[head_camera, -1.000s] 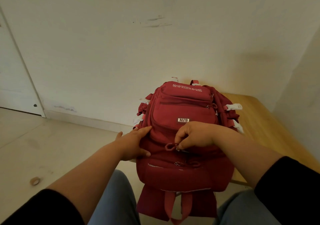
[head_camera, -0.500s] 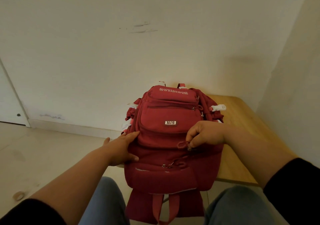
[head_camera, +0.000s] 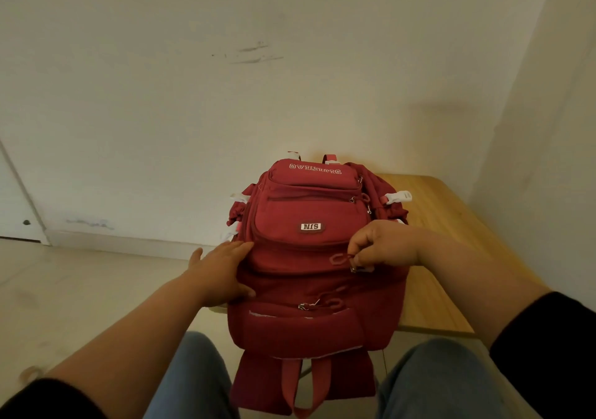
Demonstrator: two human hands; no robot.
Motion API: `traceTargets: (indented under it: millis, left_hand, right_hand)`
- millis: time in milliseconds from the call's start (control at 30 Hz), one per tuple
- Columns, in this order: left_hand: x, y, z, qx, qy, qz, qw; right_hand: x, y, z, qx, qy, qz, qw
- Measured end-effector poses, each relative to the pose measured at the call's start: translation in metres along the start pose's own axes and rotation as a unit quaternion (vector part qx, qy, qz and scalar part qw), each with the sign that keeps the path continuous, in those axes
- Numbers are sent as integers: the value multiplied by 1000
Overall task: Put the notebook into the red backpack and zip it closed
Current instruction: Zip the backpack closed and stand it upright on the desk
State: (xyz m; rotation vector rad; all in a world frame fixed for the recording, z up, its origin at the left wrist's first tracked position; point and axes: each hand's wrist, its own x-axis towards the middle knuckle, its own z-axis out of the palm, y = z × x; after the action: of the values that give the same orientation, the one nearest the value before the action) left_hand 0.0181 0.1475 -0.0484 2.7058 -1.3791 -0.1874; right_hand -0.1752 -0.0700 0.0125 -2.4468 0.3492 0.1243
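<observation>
The red backpack (head_camera: 309,251) lies front side up on a small wooden table (head_camera: 448,225), its top end towards me and hanging over the table's near edge. My left hand (head_camera: 222,273) rests flat on the bag's left side, fingers spread. My right hand (head_camera: 383,244) pinches a red zipper pull (head_camera: 342,259) on the bag's right side. A second pair of zipper pulls (head_camera: 319,304) lies lower in the middle. The notebook is not in sight.
The table stands in a corner, with a white wall behind it and another wall at the right. A pale tiled floor (head_camera: 80,289) spreads to the left, with a door edge (head_camera: 19,212) at far left. My knees in blue jeans are below the bag.
My right hand has drawn the zipper pull to the right along the bag. The left hand stays pressed on the bag's left side. My head has shifted, moving the view.
</observation>
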Motion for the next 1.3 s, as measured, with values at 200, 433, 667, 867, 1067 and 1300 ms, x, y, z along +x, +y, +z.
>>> traceTargets:
  millis: [200, 433, 667, 867, 1067, 1300]
  left_hand:
    - [0, 52, -9, -47, 178, 149, 972]
    - [14, 125, 1, -48, 127, 181, 974]
    - [18, 136, 2, -125, 115, 179, 969]
    - [16, 134, 7, -176, 146, 176, 958]
    - [12, 129, 13, -189, 162, 213, 945]
    - [13, 126, 12, -203, 101, 203, 952]
  right_hand:
    - [-2, 2, 0, 6, 38, -12, 999]
    - [-11, 1, 4, -30, 89, -34, 995]
    - [-17, 9, 6, -103, 109, -36, 988]
    - [-19, 13, 3, -104, 100, -33, 989]
    - [-30, 31, -6, -83, 146, -13, 986]
    - [-22, 48, -5, -60, 249, -13, 967]
